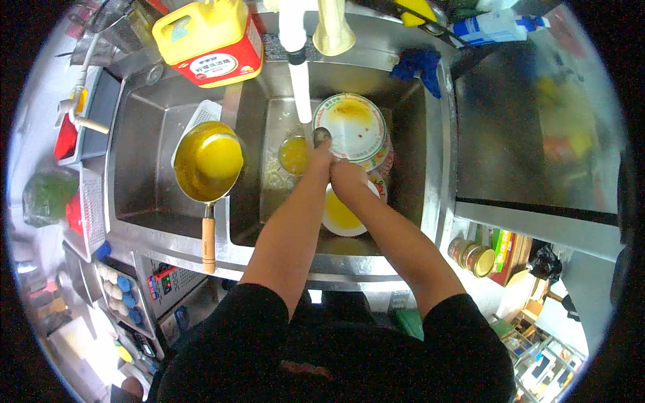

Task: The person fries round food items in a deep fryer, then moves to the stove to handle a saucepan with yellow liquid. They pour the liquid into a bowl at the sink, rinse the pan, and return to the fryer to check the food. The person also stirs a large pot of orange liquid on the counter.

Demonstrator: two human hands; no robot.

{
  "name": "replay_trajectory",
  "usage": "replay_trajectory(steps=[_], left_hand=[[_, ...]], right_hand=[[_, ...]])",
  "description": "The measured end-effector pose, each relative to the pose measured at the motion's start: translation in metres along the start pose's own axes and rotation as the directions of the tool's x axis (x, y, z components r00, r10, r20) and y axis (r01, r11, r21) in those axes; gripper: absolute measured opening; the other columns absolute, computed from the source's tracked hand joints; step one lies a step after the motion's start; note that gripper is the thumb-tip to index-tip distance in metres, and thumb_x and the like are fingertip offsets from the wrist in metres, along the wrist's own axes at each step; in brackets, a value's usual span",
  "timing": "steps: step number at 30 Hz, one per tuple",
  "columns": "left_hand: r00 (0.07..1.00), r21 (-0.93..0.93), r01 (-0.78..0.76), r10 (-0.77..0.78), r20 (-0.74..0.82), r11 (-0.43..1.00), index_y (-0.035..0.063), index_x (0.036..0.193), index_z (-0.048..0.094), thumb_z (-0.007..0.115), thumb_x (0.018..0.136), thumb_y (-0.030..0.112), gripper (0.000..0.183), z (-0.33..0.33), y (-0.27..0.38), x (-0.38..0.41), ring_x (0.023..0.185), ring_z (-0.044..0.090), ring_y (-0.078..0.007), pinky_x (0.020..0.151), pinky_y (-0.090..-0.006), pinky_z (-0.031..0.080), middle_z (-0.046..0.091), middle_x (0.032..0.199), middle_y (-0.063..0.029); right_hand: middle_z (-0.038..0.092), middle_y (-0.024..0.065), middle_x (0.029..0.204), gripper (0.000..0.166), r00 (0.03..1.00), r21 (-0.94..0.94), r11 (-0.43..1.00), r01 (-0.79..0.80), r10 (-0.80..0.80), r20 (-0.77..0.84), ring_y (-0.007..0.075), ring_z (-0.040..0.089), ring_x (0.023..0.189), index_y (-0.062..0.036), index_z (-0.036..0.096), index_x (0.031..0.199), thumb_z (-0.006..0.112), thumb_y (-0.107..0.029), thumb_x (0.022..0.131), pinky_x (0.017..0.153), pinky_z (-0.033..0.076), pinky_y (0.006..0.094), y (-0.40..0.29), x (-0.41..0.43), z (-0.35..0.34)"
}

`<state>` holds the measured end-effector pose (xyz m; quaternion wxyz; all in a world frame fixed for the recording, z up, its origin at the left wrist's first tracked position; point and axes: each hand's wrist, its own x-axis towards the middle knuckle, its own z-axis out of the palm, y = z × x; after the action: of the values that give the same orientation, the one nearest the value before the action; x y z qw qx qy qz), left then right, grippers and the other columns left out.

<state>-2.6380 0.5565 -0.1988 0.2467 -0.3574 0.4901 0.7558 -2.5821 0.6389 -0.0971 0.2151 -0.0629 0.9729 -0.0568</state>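
Observation:
My left hand (321, 153) and my right hand (348, 177) are close together over the right basin of a steel sink (408, 201). A small rounded metallic thing, apparently a spoon's bowl (321, 136), sticks out past my left fingers. The right hand's fingers are curled in; what they hold is hidden. A white tap spout (302, 95) points down just above. Beside the hands lies a stained white plate (352, 128) with a patterned rim, on other dishes. A white bowl (330, 216) of yellow liquid sits partly under my right forearm. Left of my hands is a round container (293, 156) holding yellowish liquid.
A wooden-handled saucepan (207, 161) rests by the sink divider, over a white perforated basket (205, 112). A yellow detergent jug (209, 45) stands at the back left. Blue gloves (418, 70) hang over the back right edge. A steel counter (529, 131) adjoins on the right.

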Motion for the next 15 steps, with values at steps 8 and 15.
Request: replay_trajectory(steps=[8, 15], left_hand=[[0.967, -0.391, -0.253, 0.246, -0.069, 0.885, 0.0039, 0.106, 0.055, 0.052, 0.096, 0.037, 0.035, 0.008, -0.003, -0.029, 0.066, 0.060, -0.0246, 0.054, -0.0345, 0.050, 0.061, 0.081, -0.0101], [0.981, -0.051, -0.009, -0.001, -0.194, 0.999, 0.0071, 0.105, 0.056, 0.057, 0.089, 0.040, 0.036, -0.089, -0.022, -0.080, 0.067, 0.057, -0.0203, 0.060, -0.0359, 0.050, 0.059, 0.080, -0.0089]], right_hand=[[0.066, 0.0125, 0.085, 0.017, 0.945, 0.897, 0.354, -0.266, -0.086, 0.314, 0.0229, 0.066, 0.072, 0.0000, 0.064, 0.096, 0.058, -0.013, 0.086, 0.061, 0.055, 0.0370, 0.039, -0.071, -0.020], [0.063, 0.0095, 0.080, 0.021, 0.799, 0.751, -0.285, -0.595, -0.111, 0.591, 0.0207, 0.061, 0.057, -0.0013, 0.059, 0.101, 0.052, -0.018, 0.092, 0.043, 0.046, 0.0286, 0.020, -0.079, 0.037]])
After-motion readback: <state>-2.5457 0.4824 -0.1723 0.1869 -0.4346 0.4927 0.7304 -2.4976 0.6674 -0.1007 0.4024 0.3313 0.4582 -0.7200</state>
